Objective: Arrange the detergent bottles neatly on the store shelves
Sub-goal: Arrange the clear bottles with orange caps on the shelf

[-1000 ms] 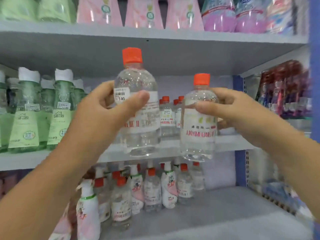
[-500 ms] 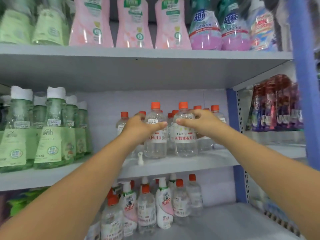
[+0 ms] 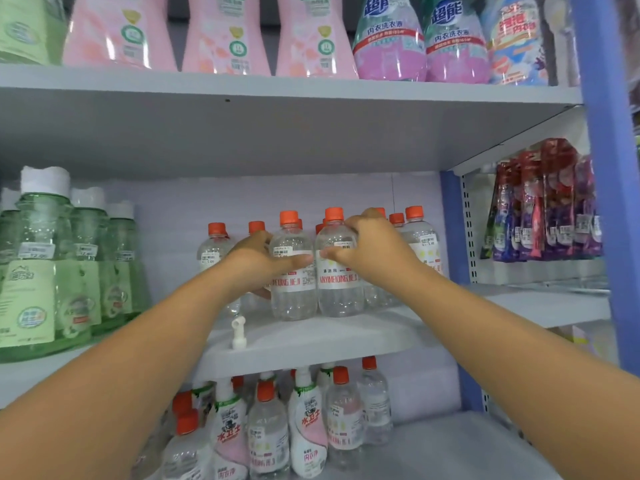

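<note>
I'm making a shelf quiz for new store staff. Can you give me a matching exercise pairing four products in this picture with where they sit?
Things:
1. pink bottles
2. green bottles
3. clear orange-capped bottles
4. white pump nozzle

Places:
A. middle shelf, left end
B. lying loose near the middle shelf's front edge
C. top shelf
D. middle shelf, under both hands

Pairs: 1-C, 2-A, 3-D, 4-B

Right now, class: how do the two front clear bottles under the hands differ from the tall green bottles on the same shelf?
The clear bottles have orange caps and are short; the green bottles have white caps and stand taller. The left hand and right hand grip the clear ones; the green ones are untouched. All stand upright on the middle shelf.
</note>
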{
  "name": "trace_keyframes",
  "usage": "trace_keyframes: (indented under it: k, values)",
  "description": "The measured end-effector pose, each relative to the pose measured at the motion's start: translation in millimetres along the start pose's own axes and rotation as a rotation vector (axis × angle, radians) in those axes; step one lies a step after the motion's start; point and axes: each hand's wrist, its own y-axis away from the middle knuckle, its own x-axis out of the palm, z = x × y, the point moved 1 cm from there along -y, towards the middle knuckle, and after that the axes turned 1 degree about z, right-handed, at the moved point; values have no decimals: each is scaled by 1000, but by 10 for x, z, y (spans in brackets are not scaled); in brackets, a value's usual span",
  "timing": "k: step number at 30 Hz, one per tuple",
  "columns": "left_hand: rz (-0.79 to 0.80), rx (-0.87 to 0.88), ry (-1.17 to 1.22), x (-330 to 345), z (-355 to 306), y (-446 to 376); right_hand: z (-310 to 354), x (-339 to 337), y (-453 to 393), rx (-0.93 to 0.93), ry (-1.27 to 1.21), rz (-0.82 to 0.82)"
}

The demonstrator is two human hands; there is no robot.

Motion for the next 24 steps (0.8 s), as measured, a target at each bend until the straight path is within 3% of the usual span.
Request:
trace_keyframes:
  k: [6,13,16,18,22,24]
  values:
    - [-68,49,-14,126,86,-120,-66,41,-95,-25,175,0]
    - [-30,74,-58,121,130,-79,-126,63,-139,-84,300,-51]
    - [-20,70,71,85,124,-41,-131,-7,-185,-92,373,-46]
    - [13,53,104,65,118,-4,-147,-91,-249,-87,324,-15]
    - [93,44,117,62,142,28,-178,-389,-487,-56,-58,-40]
    - [108,36,132,66,153,40,-177,-466,-630,-59,-39,38]
